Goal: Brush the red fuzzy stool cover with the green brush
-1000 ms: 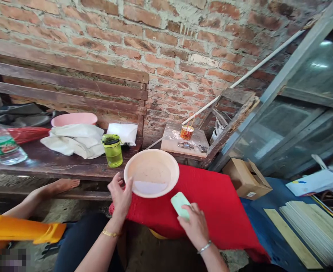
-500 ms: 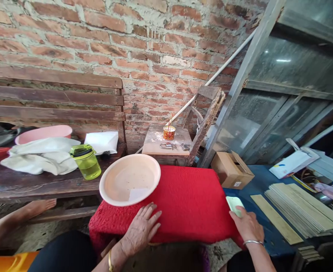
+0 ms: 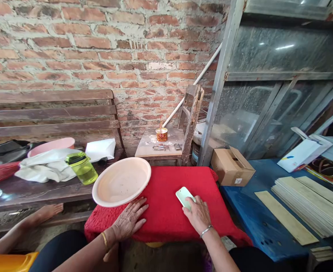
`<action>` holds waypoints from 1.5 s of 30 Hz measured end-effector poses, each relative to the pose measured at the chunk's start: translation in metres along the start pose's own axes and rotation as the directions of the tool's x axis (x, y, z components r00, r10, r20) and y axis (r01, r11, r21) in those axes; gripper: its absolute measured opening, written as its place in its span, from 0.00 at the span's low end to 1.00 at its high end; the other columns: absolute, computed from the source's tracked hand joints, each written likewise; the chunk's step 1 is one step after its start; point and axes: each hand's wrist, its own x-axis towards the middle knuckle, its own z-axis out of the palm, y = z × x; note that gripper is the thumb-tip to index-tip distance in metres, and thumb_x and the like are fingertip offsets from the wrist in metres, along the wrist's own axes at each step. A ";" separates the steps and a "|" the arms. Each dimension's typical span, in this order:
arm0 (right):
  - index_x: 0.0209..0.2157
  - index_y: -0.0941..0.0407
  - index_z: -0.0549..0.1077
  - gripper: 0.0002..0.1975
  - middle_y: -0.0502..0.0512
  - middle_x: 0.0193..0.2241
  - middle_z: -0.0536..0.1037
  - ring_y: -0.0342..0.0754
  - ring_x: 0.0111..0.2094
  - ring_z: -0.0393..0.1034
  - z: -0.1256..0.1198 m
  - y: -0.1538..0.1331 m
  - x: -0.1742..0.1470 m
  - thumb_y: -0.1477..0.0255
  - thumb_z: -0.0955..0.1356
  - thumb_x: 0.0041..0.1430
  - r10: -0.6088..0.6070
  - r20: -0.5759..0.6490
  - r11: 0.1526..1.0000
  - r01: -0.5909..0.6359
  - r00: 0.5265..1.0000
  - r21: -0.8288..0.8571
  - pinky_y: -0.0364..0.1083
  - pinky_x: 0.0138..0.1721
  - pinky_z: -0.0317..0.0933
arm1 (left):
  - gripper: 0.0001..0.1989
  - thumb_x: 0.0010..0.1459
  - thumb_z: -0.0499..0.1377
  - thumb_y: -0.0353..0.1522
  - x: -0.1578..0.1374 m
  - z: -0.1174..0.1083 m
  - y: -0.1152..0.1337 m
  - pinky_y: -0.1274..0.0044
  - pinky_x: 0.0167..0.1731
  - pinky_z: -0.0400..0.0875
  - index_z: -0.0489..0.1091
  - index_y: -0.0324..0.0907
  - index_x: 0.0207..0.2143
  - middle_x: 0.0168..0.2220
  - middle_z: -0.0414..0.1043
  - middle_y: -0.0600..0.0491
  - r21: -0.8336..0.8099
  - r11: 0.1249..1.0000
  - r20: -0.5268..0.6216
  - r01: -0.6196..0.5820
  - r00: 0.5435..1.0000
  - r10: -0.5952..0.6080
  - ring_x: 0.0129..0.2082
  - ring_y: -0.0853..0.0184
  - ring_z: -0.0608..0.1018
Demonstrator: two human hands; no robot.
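A pale green smartphone [image 3: 184,197] is in my right hand [image 3: 198,215], held low over the red cloth [image 3: 166,223], with thumb and fingers closed about its near end. My left hand [image 3: 130,219] lies on the cloth's front left part, palm down and fingers spread. Just beyond those fingertips stands a round, cream-coloured plastic basin [image 3: 122,181], partly over the cloth's left edge. It holds nothing I can make out clearly beyond small dark specks.
Left, a wooden bench [image 3: 50,192] bears a green bottle [image 3: 82,168], white cloth and a pink basin. Ahead, a wooden chair [image 3: 143,147] carries a red-gold tub [image 3: 161,134] and padlocks. Right, a blue table [image 3: 248,219] holds a cardboard box [image 3: 231,166] and stacked pale strips [image 3: 310,204].
My right hand has brought the smartphone leftward from the red cloth's right edge to over its middle. My left hand stays spread near the basin. The view has shifted somewhat.
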 end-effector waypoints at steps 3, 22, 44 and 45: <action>0.55 0.47 0.73 0.19 0.60 0.47 0.75 0.56 0.49 0.71 -0.011 0.033 -0.001 0.62 0.65 0.64 0.097 0.014 0.995 -0.097 0.995 -0.035 0.53 0.50 0.60 | 0.23 0.67 0.54 0.41 -0.002 0.002 0.000 0.66 0.56 0.70 0.66 0.46 0.62 0.63 0.66 0.45 -0.034 0.998 -0.007 0.047 0.999 -0.047 0.61 0.56 0.71; 0.55 0.52 0.71 0.37 0.63 0.41 0.76 0.60 0.45 0.73 0.010 0.134 -0.011 0.46 0.50 0.59 0.263 -0.136 0.958 -0.242 0.955 0.151 0.56 0.43 0.67 | 0.25 0.64 0.58 0.40 0.002 -0.010 0.009 0.60 0.60 0.68 0.65 0.46 0.62 0.61 0.67 0.44 -0.159 0.977 0.089 0.141 0.988 -0.129 0.62 0.54 0.68; 0.54 0.52 0.71 0.22 0.62 0.40 0.77 0.56 0.38 0.75 -0.005 0.088 0.000 0.58 0.59 0.66 0.204 -0.113 0.968 -0.217 0.973 -0.122 0.52 0.41 0.68 | 0.24 0.65 0.56 0.40 0.004 -0.012 0.010 0.62 0.60 0.67 0.65 0.46 0.62 0.61 0.67 0.46 -0.214 0.963 0.112 0.163 0.984 -0.142 0.62 0.54 0.69; 0.54 0.52 0.71 0.22 0.61 0.41 0.77 0.55 0.39 0.74 -0.007 0.072 0.004 0.58 0.60 0.66 0.137 -0.102 0.986 -0.145 0.985 -0.079 0.51 0.42 0.67 | 0.25 0.65 0.57 0.40 0.004 -0.012 0.010 0.62 0.60 0.67 0.65 0.46 0.62 0.61 0.67 0.46 -0.217 0.962 0.116 0.167 0.983 -0.144 0.62 0.54 0.69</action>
